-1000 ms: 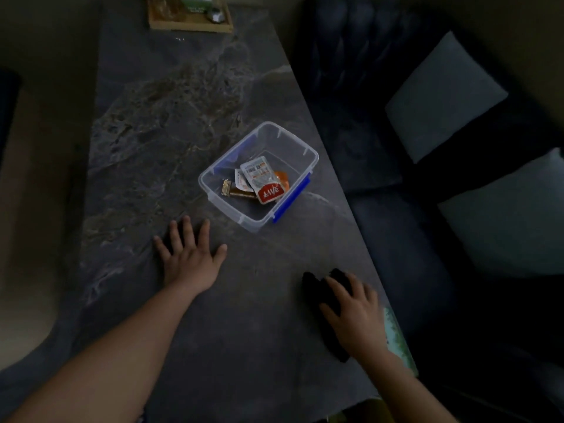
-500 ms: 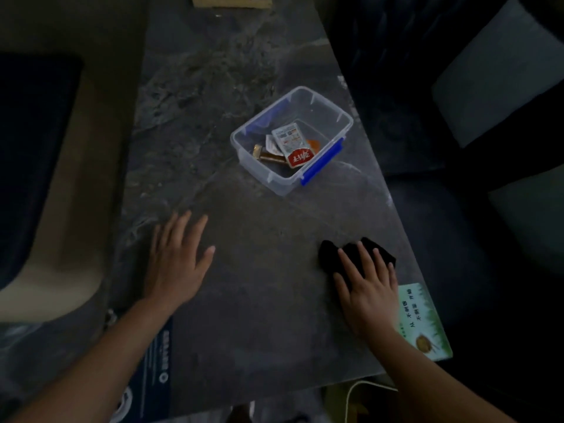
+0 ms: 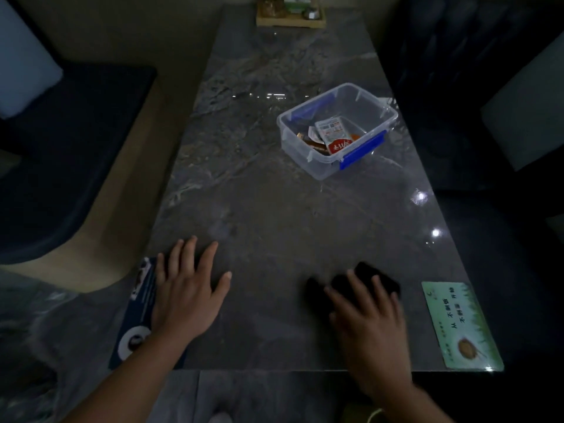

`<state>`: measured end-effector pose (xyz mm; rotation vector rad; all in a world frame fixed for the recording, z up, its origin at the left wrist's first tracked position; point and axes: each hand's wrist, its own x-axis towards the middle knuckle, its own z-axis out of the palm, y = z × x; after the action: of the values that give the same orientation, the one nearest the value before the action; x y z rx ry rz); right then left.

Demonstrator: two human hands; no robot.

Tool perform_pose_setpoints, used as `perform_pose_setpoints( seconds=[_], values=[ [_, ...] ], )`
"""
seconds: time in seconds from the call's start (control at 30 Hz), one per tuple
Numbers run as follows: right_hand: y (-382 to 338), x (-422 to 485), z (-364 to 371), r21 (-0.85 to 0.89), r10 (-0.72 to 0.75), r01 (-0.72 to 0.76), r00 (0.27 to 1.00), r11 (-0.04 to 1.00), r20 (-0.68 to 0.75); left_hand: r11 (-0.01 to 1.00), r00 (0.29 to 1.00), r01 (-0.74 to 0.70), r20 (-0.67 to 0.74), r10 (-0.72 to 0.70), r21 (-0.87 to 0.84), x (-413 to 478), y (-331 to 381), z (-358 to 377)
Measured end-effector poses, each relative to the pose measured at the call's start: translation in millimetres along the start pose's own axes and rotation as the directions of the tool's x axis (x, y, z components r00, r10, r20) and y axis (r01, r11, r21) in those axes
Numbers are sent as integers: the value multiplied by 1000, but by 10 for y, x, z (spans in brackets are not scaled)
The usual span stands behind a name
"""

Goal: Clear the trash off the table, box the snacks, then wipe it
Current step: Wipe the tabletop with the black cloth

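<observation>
Fingers of the right hand [image 3: 370, 312] are spread and lie flat on a dark cloth [image 3: 378, 277], pressing it on the table [image 3: 274, 215]; they do not pinch it. Fingers of the left hand [image 3: 186, 288] are also spread, palm down, holding nothing, partly on a dark blue card [image 3: 137, 319] at the left near corner.

From the head view, the only view, the clear box [image 3: 335, 129] stands on the right half of the table, far from both hands, its lid off. The snack packets [image 3: 331, 137] are inside it. I see no loose trash on the surface, so I judge the wiping step is in hand.

What could go wrong: the cloth is near a green card [image 3: 460, 325] that lies at the right near corner, close to the edge. A wide stroke to the right could push this card off the table. A stroke forward on the right side could hit the box and move it toward the right edge, which it is already near. The left hand could drag the blue card, which seems to reach over the near edge.

Open room is good in the middle and the far left of the table. A wooden tray [image 3: 290, 18] stands at the far end. Dark seats are on both sides, and the picture is dim.
</observation>
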<state>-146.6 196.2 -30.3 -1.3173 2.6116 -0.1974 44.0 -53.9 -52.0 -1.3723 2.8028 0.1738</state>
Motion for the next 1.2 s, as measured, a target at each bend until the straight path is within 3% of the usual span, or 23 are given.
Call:
perform_pose_setpoints(
  seconds=[0.07,0.13,0.23,0.27,0.3,0.4,0.47,0.53,0.6,0.63,0.67,0.77,0.8,0.87,0.93,1.0,1.1,1.2],
  values=[
    [-22,-82,67,-81,-197,202,978,976,66,1000,1000,2,-13,-2,-10,-2,-6,4],
    [163,191,14,-131,-211,219,975,967,75,1000,1000,-3,-18,3,-15,-5,1,13],
    [164,634,-61,-49,136,-134,991,990,20,1000,1000,-5,-14,5,-17,-12,-2,11],
    [9,641,-15,-37,191,-191,982,981,-8,1000,1000,-7,-16,7,-17,-12,3,4],
    [-183,563,47,-48,157,-159,987,986,-40,1000,1000,-9,-18,9,-19,-15,11,-2],
    [-565,177,217,-81,-205,205,979,975,7,999,999,-10,-31,8,-43,-22,15,-13],
    [-408,251,206,-107,-286,285,958,953,10,999,999,-11,-37,9,-48,-25,6,-10],
    [-159,563,139,-113,-148,140,986,984,-74,999,999,-12,-41,10,-50,-17,-2,-3],
    [-123,813,65,-15,131,-132,990,991,-58,999,999,-11,-46,9,-53,-16,1,3],
    [-246,827,88,-5,205,-205,978,979,-50,999,999,-10,-48,8,-53,-18,3,0],
    [-386,758,138,-23,183,-185,980,982,-72,999,999,-10,-48,8,-53,-19,6,-8],
    [-639,318,256,-70,-159,155,986,985,-53,998,999,-18,-50,15,-67,-23,0,-17],
    [-539,306,241,-56,-194,191,979,980,-56,997,999,-20,-48,16,-70,-25,-7,-11],
    [-161,501,161,-33,-57,53,987,998,-150,997,998,-26,-51,22,-76,-25,-16,4],
    [156,680,57,77,213,-203,963,976,-164,996,998,-32,-53,27,-83,-24,-21,16],
    [155,573,82,190,331,-297,925,936,-185,996,998,-31,-55,26,-84,-21,-25,26],
    [-372,60,255,272,229,-153,933,950,-277,997,998,-26,-60,22,-73,-17,-17,30],
    [-717,-307,438,89,-64,85,974,992,-217,997,997,-29,-67,24,-73,-27,-26,38]
  ],
)
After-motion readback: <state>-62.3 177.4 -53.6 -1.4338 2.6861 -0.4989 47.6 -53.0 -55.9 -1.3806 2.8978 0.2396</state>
